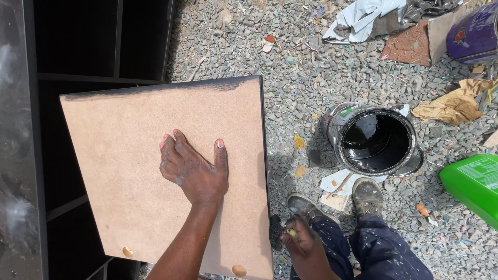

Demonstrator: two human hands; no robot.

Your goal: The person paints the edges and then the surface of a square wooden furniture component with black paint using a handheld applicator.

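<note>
A brown fibreboard panel [129,140] with black-painted edges stands tilted in front of me. My left hand [193,168] presses flat on its face, fingers spread, holding nothing. Low by the panel's right edge my right hand [301,239] is closed on a small dark brush or sponge [275,232] touching that edge. Two round wooden pegs [238,270] stick out near the panel's bottom. An open tin of black paint [374,139] sits on the gravel to the right, just past my shoes.
A black shelf unit [78,52] stands at the left behind the panel. On the gravel lie a green plastic container [474,184], a purple tin [474,33], crumpled paper [451,106] and plastic scraps. My paint-spattered trousers and shoes [365,197] are at bottom right.
</note>
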